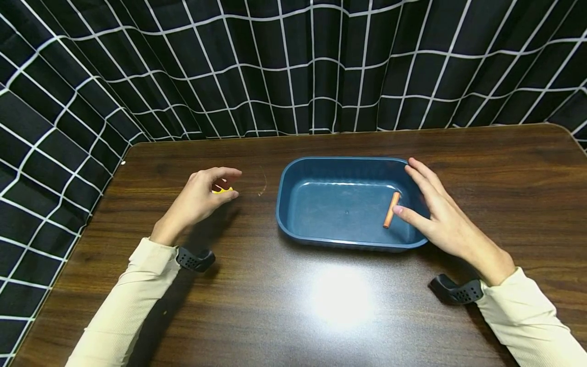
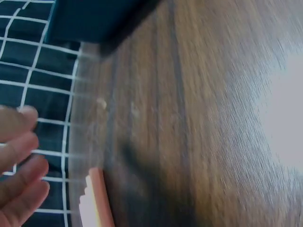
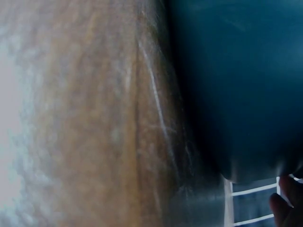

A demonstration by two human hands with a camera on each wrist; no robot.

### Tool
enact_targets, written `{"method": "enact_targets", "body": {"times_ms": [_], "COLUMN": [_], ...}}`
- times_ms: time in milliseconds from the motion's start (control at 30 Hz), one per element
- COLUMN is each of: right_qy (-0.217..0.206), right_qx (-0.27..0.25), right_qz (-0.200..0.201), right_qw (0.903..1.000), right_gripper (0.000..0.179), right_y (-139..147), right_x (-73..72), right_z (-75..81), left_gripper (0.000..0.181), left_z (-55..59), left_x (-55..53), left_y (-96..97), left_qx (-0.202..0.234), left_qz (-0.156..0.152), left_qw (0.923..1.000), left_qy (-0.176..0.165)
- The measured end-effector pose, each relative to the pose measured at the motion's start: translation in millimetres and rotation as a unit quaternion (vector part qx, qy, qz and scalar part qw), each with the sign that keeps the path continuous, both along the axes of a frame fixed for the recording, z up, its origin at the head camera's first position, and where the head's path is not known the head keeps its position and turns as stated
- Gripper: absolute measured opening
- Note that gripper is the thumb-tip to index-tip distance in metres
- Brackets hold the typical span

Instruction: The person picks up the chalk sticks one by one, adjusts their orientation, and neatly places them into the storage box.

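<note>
A blue plastic bin [image 1: 339, 239] stands on the table, with an orange stick [image 1: 391, 210] slanting inside its right end. My right hand [image 1: 442, 219] is at the bin's right end, fingers extended along the outside and thumb reaching over the rim close to the stick. In the right wrist view, fingertips [image 3: 286, 203] show below the bin's wall. Left of the bin, my left hand [image 1: 199, 196] hovers with thumb and fingers apart. Behind it shows a bit of yellow [image 1: 222, 190]. Orange, yellow and pale pieces [image 2: 97, 201] appear in the left wrist view, apart from the fingertips.
The brown wooden table [image 1: 257, 295] carries a bright glare patch in front of the bin. A black curtain with white grid lines [image 1: 293, 66] hangs behind the table and along its left side. Each wrist wears a black band [image 1: 194, 259].
</note>
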State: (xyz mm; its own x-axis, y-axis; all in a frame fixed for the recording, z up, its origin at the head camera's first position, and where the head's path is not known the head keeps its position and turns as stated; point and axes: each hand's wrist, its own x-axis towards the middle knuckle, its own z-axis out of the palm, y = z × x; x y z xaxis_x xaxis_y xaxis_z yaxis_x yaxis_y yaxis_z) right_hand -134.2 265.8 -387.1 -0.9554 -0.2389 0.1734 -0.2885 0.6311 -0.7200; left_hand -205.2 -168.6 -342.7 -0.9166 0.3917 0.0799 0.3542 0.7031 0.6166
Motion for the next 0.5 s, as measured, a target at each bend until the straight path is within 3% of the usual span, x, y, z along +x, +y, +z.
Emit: {"method": "enact_targets", "body": {"times_ms": [500], "right_qy": [-0.021], "right_qx": [-0.018], "right_qz": [0.006], "right_qw": [0.9996], "right_gripper": [0.085], "right_y": [-2.4], "right_x": [-2.7], "right_z": [0.7], "left_gripper": [0.031], "left_z": [-16.1], "left_x": [-7.0], "left_y": [-18.7], "left_qx": [-0.047], "left_qz": [0.0], "left_qw": [0.9989], "left_qy": [0.001]}}
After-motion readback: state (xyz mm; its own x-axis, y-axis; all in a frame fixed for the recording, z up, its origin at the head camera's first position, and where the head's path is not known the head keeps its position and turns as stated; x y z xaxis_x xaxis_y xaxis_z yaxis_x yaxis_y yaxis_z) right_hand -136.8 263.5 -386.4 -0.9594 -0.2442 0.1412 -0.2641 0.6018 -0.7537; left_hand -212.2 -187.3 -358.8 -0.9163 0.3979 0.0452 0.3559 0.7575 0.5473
